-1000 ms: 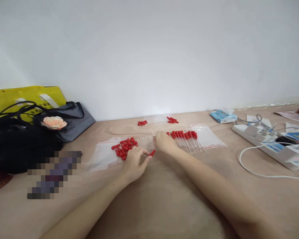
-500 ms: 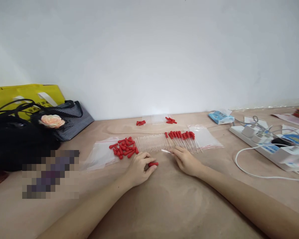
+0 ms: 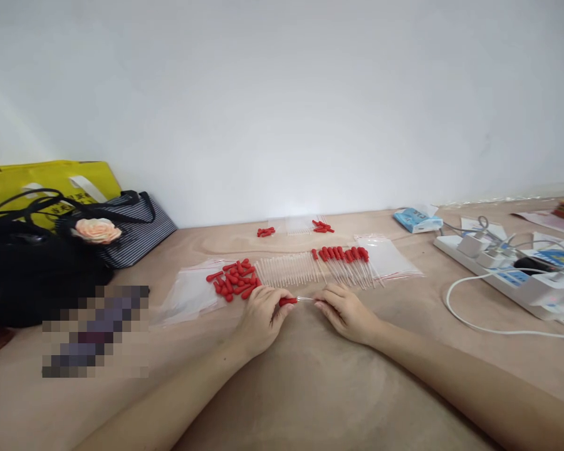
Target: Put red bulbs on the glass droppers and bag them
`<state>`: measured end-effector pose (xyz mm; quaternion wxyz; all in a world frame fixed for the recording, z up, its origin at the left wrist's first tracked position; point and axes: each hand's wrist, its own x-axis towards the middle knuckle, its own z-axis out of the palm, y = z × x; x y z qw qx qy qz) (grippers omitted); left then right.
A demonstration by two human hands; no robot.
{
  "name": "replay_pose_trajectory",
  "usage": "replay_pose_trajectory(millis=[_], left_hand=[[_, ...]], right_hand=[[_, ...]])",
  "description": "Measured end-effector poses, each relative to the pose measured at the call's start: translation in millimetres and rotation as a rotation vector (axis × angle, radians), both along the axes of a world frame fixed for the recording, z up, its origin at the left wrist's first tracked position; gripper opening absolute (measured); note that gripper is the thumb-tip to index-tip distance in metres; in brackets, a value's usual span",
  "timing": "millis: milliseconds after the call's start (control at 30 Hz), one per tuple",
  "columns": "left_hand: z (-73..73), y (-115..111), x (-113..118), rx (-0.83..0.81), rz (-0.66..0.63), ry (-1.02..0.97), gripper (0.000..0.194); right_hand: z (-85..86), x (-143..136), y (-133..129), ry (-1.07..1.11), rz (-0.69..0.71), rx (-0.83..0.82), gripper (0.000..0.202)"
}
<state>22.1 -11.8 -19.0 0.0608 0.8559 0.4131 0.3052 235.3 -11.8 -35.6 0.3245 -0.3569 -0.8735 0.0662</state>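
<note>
Between finger and thumb, my left hand pinches a red rubber dropper bulb, its mouth facing right. My right hand grips a clear glass dropper tube, whose left end meets the bulb's mouth; whether it sits inside cannot be told. Beyond my left hand lies a pile of loose red bulbs. A row of bare glass tubes lies to the right of the pile. Further right are several droppers with red bulbs fitted, side by side.
Clear plastic bags lie left and right of the rows. Small groups of bulbs and tubes rest near the wall. A power strip with cables stands right, beside a blue tissue pack. Bags fill the left.
My hands have come closer together. The glass tube has moved down and left, so its end now meets the red bulb. The bulb has turned slightly and risen a little.
</note>
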Motion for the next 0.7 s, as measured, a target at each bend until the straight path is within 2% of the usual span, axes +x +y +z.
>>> replay_pose_trajectory(millis=[300, 467, 700], left_hand=[[0.1, 3.7, -1.5, -0.068, -0.027, -0.002, 0.015], [-2.0, 3.7, -2.0, -0.013, -0.054, -0.001, 0.015], [0.4, -2.3, -0.6, 0.071, -0.108, 0.082, 0.015]], right_hand=[[-1.9, -4.6, 0.2, -0.032, 0.061, 0.148, 0.019], [-2.2, -6.3, -0.1, -0.002, 0.076, 0.247, 0.019], [1.2, -6.1, 0.7, -0.089, 0.089, 0.368, 0.024]])
